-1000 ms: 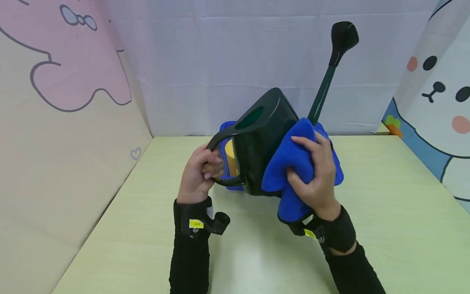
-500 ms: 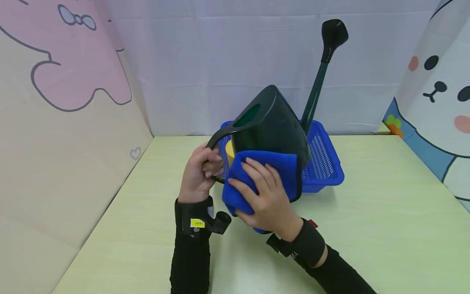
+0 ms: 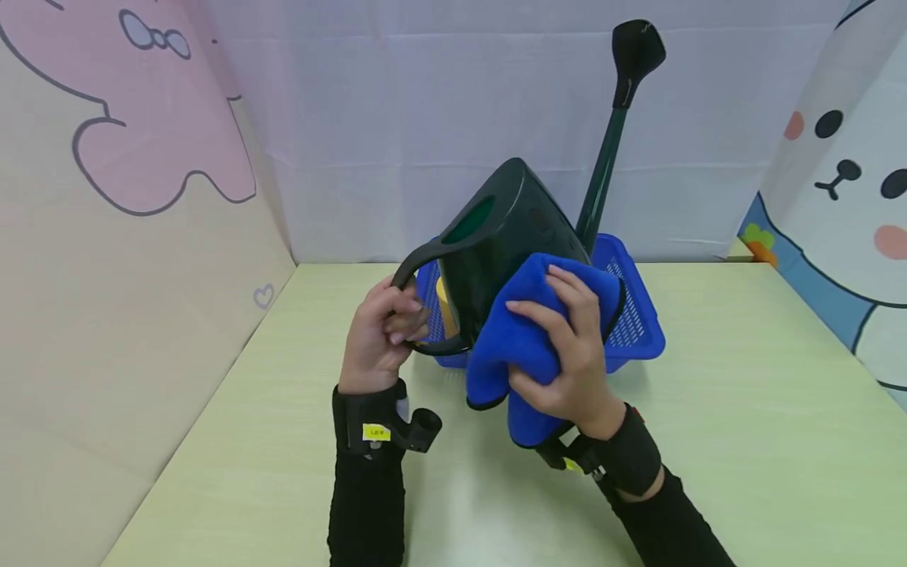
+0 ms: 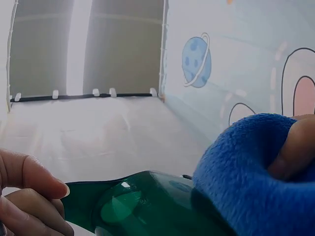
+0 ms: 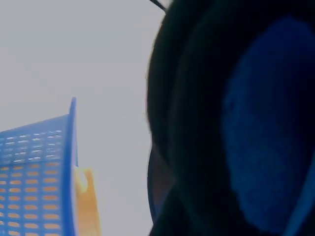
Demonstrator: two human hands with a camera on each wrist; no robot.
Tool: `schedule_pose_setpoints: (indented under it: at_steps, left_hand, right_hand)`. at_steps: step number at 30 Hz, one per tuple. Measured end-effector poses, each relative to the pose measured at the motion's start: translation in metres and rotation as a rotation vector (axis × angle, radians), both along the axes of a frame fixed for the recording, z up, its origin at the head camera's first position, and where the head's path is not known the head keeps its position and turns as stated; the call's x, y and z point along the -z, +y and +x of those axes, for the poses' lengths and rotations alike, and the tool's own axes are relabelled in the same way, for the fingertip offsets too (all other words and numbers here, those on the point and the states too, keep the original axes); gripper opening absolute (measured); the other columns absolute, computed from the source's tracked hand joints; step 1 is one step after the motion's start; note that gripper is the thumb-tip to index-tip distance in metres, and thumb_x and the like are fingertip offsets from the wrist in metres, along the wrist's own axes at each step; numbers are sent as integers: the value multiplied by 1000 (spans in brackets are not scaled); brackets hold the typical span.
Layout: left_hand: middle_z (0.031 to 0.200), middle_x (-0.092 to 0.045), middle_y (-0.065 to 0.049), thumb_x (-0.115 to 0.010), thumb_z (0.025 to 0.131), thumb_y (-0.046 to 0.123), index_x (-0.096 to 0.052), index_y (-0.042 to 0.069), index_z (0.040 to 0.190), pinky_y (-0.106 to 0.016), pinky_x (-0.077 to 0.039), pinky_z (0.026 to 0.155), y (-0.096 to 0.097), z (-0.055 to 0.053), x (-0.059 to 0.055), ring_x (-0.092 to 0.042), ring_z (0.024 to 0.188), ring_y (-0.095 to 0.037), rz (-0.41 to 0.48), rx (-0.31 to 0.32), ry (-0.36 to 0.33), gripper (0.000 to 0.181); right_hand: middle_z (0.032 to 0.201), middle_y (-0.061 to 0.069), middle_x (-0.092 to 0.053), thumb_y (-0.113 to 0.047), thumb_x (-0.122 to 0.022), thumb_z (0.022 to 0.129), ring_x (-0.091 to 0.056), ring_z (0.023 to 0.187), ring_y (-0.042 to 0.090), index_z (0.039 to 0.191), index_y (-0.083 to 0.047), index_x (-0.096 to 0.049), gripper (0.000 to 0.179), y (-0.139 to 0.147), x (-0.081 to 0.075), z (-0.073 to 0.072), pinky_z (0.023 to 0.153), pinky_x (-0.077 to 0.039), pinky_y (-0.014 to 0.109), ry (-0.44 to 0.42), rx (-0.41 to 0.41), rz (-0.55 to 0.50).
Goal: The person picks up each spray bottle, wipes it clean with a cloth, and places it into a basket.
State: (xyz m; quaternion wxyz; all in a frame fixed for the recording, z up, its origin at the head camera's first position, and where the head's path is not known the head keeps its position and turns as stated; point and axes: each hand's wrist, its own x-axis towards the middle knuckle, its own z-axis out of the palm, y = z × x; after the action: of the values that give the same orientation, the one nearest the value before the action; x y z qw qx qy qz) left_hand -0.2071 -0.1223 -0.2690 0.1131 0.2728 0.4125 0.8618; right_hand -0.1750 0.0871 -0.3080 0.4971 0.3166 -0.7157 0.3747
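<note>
A dark green watering can (image 3: 496, 228) is held up, tilted, its long spout rising to a black rose at the upper right. My left hand (image 3: 383, 335) grips its looped handle, fingers curled round it. Bunched in my right hand (image 3: 574, 354) is a blue cloth (image 3: 538, 299), pressed against the can's lower side and covering part of it. In the left wrist view the cloth (image 4: 241, 172) folds around a fingertip beside the green can (image 4: 147, 206). Dark folds of cloth fill much of the right wrist view.
Behind the can, a blue perforated basket (image 3: 631, 315) stands on the pale table (image 3: 744, 394). A yellow object (image 3: 446, 311) shows at the basket's left, partly hidden by the can. A white curtain hangs behind, with cartoon-printed panels at both sides.
My right hand went with the cloth from the can's right side to its lower front left, then back right and slightly up. The can shifted slightly left; my left hand kept its grip.
</note>
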Motion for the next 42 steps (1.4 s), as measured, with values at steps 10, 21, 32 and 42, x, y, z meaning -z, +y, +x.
schedule_pose_setpoints:
  at_steps: [10, 21, 32, 42]
  left_hand:
    - [46, -19, 2, -29, 76, -5, -38, 14, 57, -27, -4, 41, -5, 1, -3, -15, 37, -14, 1, 22, 29, 28]
    - [47, -20, 2, -27, 77, -5, -40, 15, 57, -28, -4, 43, -6, 1, -3, -16, 39, -14, -16, -12, 0, 31]
    - [47, -20, 2, -27, 77, -6, -40, 14, 57, -28, -4, 43, -5, -2, -3, -16, 39, -14, 3, -39, -13, 32]
    - [48, -19, 2, -28, 77, -6, -40, 15, 57, -27, -5, 42, -1, 0, -2, -15, 39, -12, 10, -29, 2, 32]
  right_hand:
    - [123, -1, -52, -21, -53, 72, -47, 113, 18, 111, 8, -52, 49, 41, -13, -8, 97, -34, 32, -229, -172, -295]
    - [121, 2, -53, -12, -49, 69, -46, 113, 17, 115, 8, -52, 49, 41, -7, -15, 96, -33, 33, -294, -142, -331]
    - [122, 24, -46, -45, -51, 78, -43, 119, 38, 103, -5, -58, 48, -13, 17, -8, 96, -37, 53, 49, 76, -78]
    - [111, 22, -52, -46, -49, 83, -47, 108, 37, 103, -12, -61, 41, -41, 40, 0, 86, -40, 51, 236, 223, 286]
